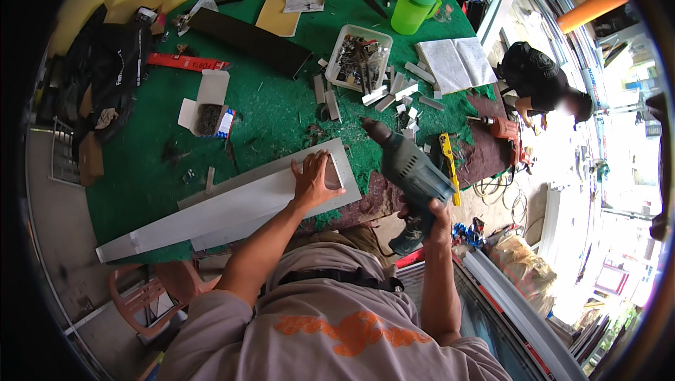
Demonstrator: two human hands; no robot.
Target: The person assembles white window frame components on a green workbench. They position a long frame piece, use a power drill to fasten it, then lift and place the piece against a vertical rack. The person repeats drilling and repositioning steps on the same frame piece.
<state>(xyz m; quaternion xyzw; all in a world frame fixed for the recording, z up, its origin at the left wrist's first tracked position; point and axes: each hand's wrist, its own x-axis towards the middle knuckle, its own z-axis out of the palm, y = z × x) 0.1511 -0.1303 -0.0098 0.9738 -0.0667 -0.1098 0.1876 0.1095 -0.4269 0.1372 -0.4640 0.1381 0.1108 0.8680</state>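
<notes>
A long pale metal profile (pixel 211 214) lies slantwise along the table's near edge, on top of flat grey pieces. My left hand (pixel 316 183) grips its right end, fingers spread across the top and thumb at the near side. In my right hand (pixel 430 223) is a dark teal power drill (pixel 415 166), held by its handle. Its chuck points to the far left, above the table and apart from the profile. Whether a bit sits in the chuck is hard to make out.
Cut metal pieces (pixel 397 93) lie beside a white tub (pixel 358 57) of hardware. A yellow tool (pixel 450 166) and a red drill (pixel 505 131) are at the right. An opened box of screws (pixel 209 119) stands left. A co-worker (pixel 538 75) crouches beyond the table's right edge.
</notes>
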